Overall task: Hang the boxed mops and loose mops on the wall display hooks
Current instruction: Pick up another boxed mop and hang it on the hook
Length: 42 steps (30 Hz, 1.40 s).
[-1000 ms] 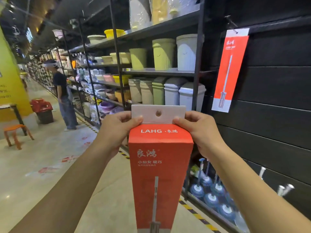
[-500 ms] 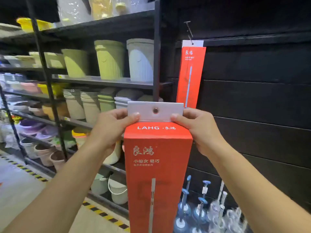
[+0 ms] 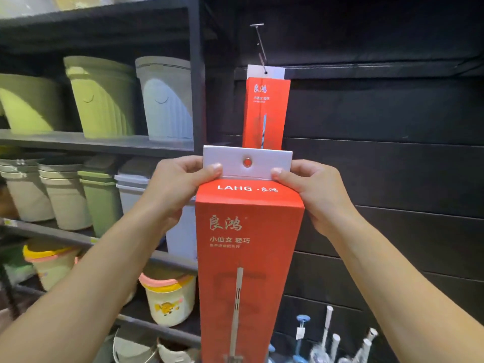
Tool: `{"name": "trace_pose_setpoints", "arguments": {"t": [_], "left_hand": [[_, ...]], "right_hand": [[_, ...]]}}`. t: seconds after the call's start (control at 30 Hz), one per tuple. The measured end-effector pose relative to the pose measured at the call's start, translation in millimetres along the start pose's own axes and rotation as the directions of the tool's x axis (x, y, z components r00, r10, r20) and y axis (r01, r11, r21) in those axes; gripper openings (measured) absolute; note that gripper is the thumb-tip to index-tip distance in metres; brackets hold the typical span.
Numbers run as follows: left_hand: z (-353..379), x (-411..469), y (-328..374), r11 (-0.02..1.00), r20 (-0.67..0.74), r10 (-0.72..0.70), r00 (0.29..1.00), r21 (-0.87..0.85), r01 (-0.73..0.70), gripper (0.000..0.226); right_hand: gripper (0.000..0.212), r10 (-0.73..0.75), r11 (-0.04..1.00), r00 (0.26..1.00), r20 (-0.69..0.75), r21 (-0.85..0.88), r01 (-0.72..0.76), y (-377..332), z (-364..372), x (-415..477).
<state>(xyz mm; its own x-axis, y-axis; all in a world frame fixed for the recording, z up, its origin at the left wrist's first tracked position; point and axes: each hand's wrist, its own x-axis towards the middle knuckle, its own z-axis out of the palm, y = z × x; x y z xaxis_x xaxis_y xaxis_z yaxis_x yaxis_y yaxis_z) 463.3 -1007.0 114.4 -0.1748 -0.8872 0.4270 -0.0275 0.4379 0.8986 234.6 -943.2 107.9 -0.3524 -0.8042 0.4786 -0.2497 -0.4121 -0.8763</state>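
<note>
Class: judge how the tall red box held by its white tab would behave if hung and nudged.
Probably stiff: the red box shows straight edges though the left hand and right hand pinch only its white tab. Likely light for its length, as a pinch seems to carry it. Hung by one eyelet, it would probably swing.

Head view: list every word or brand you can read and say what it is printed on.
"LAHG · 良鸿": sloped top of the held box.
"良鸿": front of the held box, large script.
"小仙女 轻巧": front of the held box, just below that.
Small line under it: too small to read.
"良鸿" and "小仙女 轻巧": hung box on the wall hook; its smaller line is blurred.
</note>
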Motion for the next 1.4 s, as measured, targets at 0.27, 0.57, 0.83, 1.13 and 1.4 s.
{"name": "trace_pose_setpoints", "arguments": {"t": [0.27, 0.57, 0.83, 1.13, 1.4], "left_hand": [[26, 97, 4, 0.999, 0.027, -0.020, 0.999, -0.035, 0.021, 0.015], [49, 200, 4, 0.989, 0.037, 0.072, 0.997, -0.132, -0.067, 0.013], [46, 275, 21, 0.972, 0.066, 0.212, 0.975, -0.116, -0.204, 0.013], [34, 334, 52, 0.944, 0.083, 0.297, 0.951, -0.172, -0.280, 0.020], [31, 362, 74, 0.937, 0.082, 0.315, 0.945, -0.187, -0.296, 0.025]], "right_hand": [[0.015, -0.041, 0.999, 0.999, 0.017, 0.021, 0.041, 5, -7, 102], [0.017, -0.095, 0.995, 0.995, -0.016, 0.005, 0.095, 4, -9, 196], [0.017, -0.153, 0.987, 0.983, -0.098, -0.065, 0.147, -20, 2, 252], [0.016, -0.238, 0.968, 0.959, -0.153, -0.116, 0.222, -59, 19, 294], [0.024, -0.244, 0.967, 0.955, -0.170, -0.120, 0.226, -85, 26, 320]]}}
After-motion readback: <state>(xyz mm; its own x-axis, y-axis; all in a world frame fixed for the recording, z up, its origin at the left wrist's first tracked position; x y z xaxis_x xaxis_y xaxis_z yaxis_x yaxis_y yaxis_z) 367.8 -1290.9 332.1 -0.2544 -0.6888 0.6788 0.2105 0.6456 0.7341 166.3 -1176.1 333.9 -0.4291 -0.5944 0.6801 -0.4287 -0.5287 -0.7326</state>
